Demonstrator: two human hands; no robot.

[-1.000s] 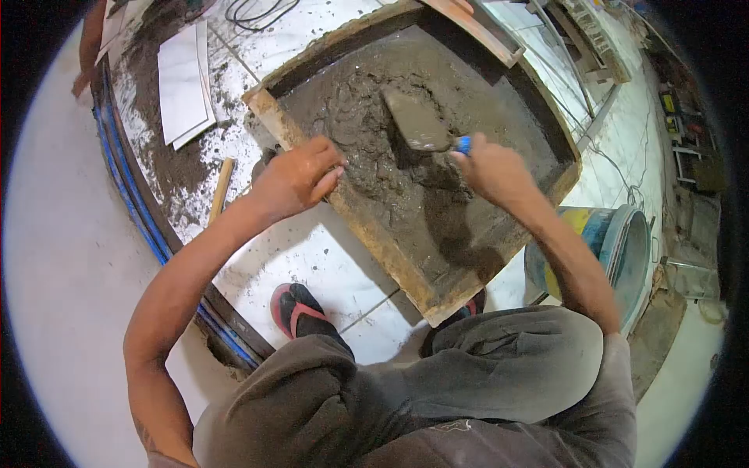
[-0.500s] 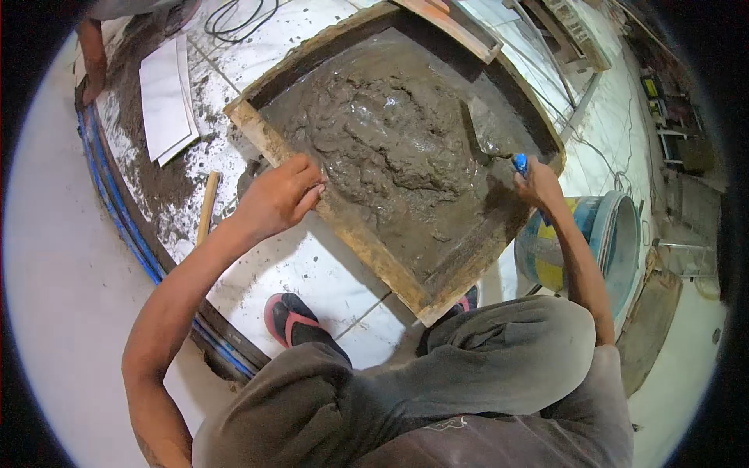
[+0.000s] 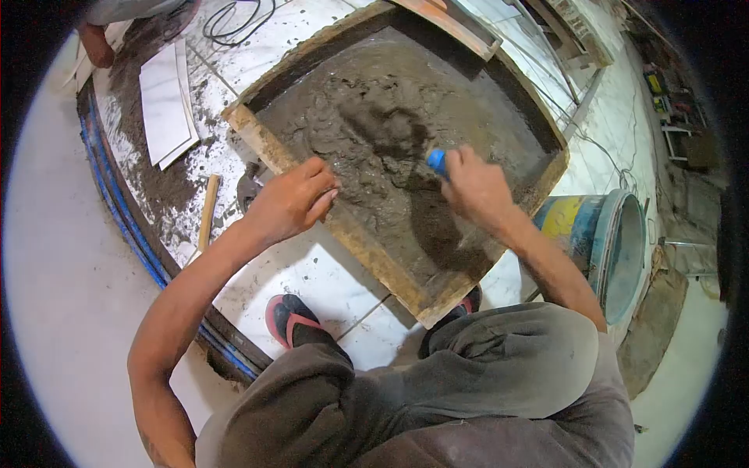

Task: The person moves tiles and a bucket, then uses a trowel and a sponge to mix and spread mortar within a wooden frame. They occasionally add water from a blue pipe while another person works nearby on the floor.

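Observation:
Wet grey mortar (image 3: pixel 374 117) fills a square wooden tray (image 3: pixel 382 261) in front of me. My right hand (image 3: pixel 477 187) is wrapped round the blue handle (image 3: pixel 437 161) of a tool over the right part of the mortar. The tool's blade cannot be made out. At the tray's near left edge is my left hand (image 3: pixel 300 196), its fingers curled together above the wooden rim. Whether anything is between those fingertips is hidden.
A blue and yellow bucket (image 3: pixel 597 242) stands right of the tray. White tile pieces (image 3: pixel 166 105), a wooden handle (image 3: pixel 208 212) and blue pipes (image 3: pixel 117 199) lie left. Another person's hand (image 3: pixel 97 48) shows at upper left. A board (image 3: pixel 460 27) rests on the tray's far corner.
My right hand has moved left over the mortar with the blue-handled tool, whose blade was visible before. My left hand has shifted slightly right. The other person's hand has moved up a little.

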